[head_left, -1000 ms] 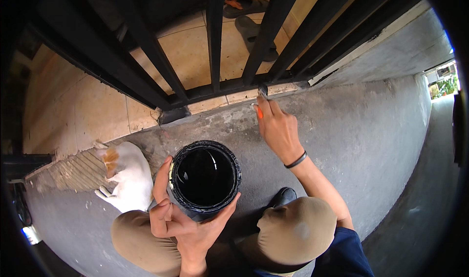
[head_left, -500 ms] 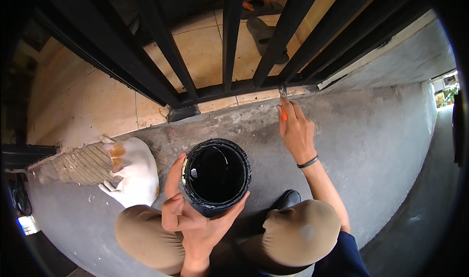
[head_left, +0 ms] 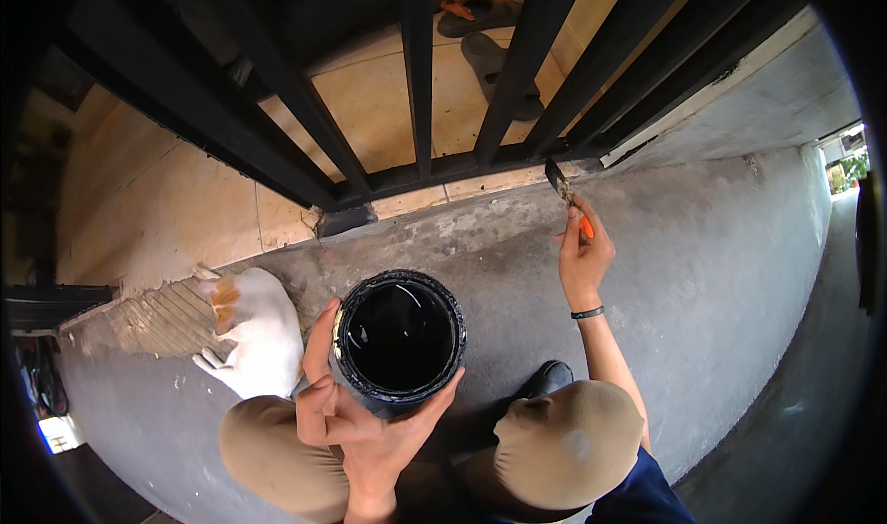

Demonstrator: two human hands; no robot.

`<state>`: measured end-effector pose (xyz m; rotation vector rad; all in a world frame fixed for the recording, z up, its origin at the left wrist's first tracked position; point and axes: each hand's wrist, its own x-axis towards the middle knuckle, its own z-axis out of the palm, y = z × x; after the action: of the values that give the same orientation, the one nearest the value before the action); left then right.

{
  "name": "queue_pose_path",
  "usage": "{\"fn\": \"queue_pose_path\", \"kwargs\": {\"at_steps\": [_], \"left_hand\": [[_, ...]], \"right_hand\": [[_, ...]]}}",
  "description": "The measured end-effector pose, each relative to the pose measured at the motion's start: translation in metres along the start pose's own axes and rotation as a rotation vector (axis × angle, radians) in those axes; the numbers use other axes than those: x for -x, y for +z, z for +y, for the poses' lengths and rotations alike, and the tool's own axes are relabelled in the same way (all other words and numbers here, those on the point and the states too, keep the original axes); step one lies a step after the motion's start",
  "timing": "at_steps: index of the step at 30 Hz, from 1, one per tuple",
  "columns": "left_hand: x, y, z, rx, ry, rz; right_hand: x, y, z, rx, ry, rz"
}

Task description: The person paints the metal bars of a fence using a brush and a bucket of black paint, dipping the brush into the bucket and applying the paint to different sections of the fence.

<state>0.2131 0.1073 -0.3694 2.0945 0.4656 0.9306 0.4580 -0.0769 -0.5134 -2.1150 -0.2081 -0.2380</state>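
My left hand [head_left: 374,436] is wrapped round a round can of black paint [head_left: 399,339], held upright above my knees. Dark, glossy paint shows inside it, and its rim is coated black. In my right hand [head_left: 586,258] is a small paintbrush [head_left: 563,184] with an orange handle, pinched between thumb and fingers. Black paint darkens the brush tip, which points up to the lower rail [head_left: 443,168] of a black barred gate. The tip is at or just below that rail, near its right end; whether it touches I cannot tell.
A white and orange cat [head_left: 263,330] lies on the concrete floor at my left, close to my knee. Beyond the bars [head_left: 418,80], a dark sandal [head_left: 499,71] rests on beige tiles. A grey wall [head_left: 739,108] rises at the right.
My right hand has moved right and slightly down with the paintbrush, showing more of its bristles. The paint can has shifted slightly left and down in the picture.
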Motion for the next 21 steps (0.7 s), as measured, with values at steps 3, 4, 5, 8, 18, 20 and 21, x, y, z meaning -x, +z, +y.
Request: {"fn": "queue_pose_path", "kwargs": {"at_steps": [3,4,5,8,18,20,21], "left_hand": [[-0.002,0.005,0.002,-0.011,-0.001,-0.024],[-0.001,0.008,0.000,0.009,0.007,-0.042],[0.000,0.009,-0.001,0.019,0.013,-0.058],[-0.002,0.009,0.003,-0.042,0.009,-0.111],[0.010,0.017,-0.005,0.147,-0.035,-0.003],[0.003,0.009,0.003,-0.022,-0.069,-0.173],[0.000,0.009,0.005,0.012,-0.091,-0.176]], "right_hand": [[0.015,0.017,0.003,0.038,-0.092,-0.011],[0.021,0.025,0.005,0.060,-0.191,-0.015],[0.030,0.035,0.000,0.045,-0.188,-0.021],[0.052,0.048,-0.013,-0.043,-0.317,-0.234],[0.014,-0.013,0.015,-0.019,-0.047,-0.039],[0.028,-0.025,0.012,-0.007,-0.051,-0.089],[0.034,-0.029,0.011,-0.017,-0.063,-0.104]]}}
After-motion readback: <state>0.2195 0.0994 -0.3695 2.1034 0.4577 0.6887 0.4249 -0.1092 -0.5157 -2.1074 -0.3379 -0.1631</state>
